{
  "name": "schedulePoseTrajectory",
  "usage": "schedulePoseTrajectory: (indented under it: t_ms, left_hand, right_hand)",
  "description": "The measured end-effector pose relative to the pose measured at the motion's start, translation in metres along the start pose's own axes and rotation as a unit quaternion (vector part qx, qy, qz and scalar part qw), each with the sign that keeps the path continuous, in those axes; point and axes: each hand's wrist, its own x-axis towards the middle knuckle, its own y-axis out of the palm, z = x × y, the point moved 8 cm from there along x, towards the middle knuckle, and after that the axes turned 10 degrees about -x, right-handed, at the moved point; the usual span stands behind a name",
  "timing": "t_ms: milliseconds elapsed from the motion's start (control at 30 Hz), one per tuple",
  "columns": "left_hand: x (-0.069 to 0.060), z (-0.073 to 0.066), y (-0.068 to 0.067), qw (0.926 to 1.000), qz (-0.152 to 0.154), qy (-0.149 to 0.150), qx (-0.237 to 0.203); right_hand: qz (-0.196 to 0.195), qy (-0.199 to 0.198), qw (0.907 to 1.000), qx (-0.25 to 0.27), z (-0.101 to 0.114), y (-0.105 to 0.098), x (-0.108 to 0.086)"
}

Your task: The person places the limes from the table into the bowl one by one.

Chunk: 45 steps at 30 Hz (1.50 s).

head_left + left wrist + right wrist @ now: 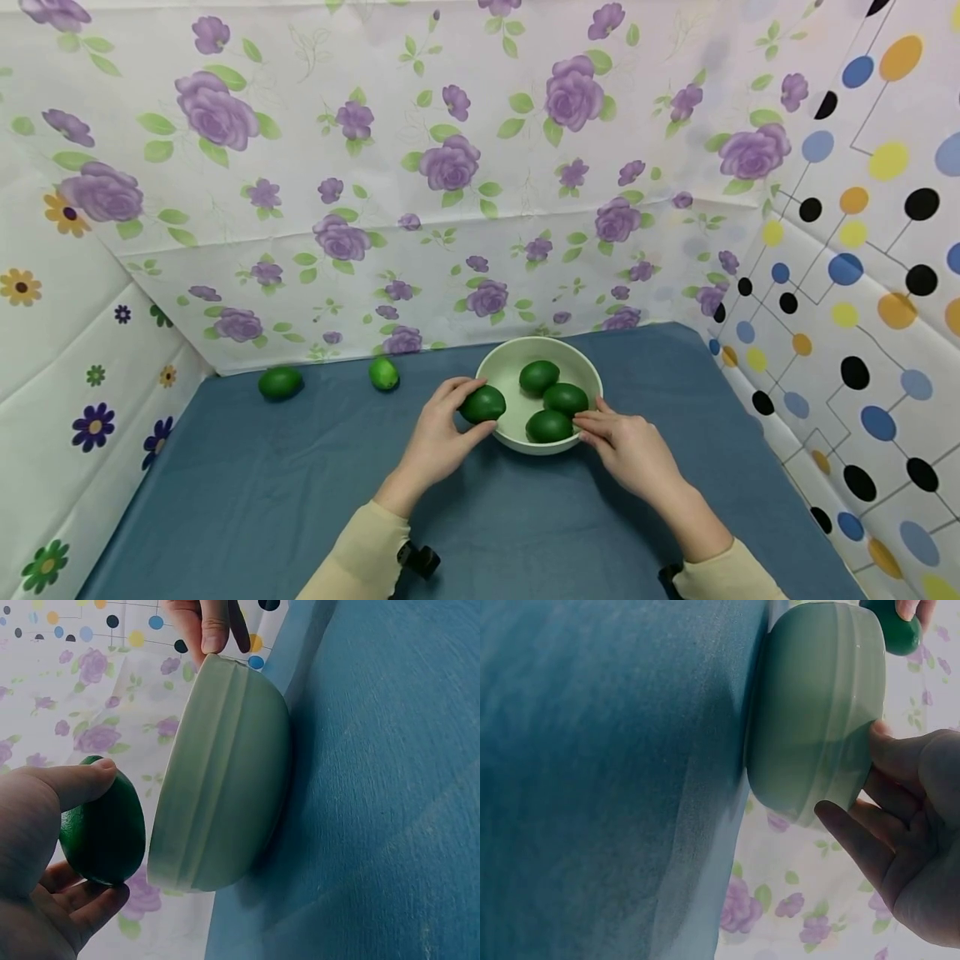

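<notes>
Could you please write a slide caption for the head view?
Left hand holding a green fruit by a pale bowl containing three more; right hand gripping the bowl's rim.

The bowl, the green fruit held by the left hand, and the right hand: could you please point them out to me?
Pale green bowl (225,780): left wrist view, on its outer side wall.
Held green fruit (483,403): head view, middle of its visible side.
Right hand (632,450): head view, on its back.
</notes>
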Motion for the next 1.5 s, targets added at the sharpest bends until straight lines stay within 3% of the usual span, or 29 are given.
schedulePoseTrajectory:
  t_ms: [533, 967, 1233, 1500]
  left_hand:
    - [0.008, -0.009, 0.01, 0.9995, 0.022, 0.017, 0.014]
    - [0.023, -0.012, 0.02, 0.9966, 0.045, 0.012, 0.068]
    - [0.032, -0.013, 0.033, 0.9908, 0.064, 0.008, 0.119]
    - [0.039, -0.011, 0.046, 0.9812, 0.078, 0.025, 0.174]
  right_hand:
    - [-0.007, -0.003, 1.0, -0.007, -0.001, 0.0, 0.001]
    - [0.006, 0.005, 0.9999, -0.009, -0.004, 0.004, 0.002]
    - [0.006, 0.009, 0.9999, -0.009, -0.005, 0.004, 0.001]
    - [0.007, 0.008, 0.9999, -0.008, -0.003, 0.003, 0.002]
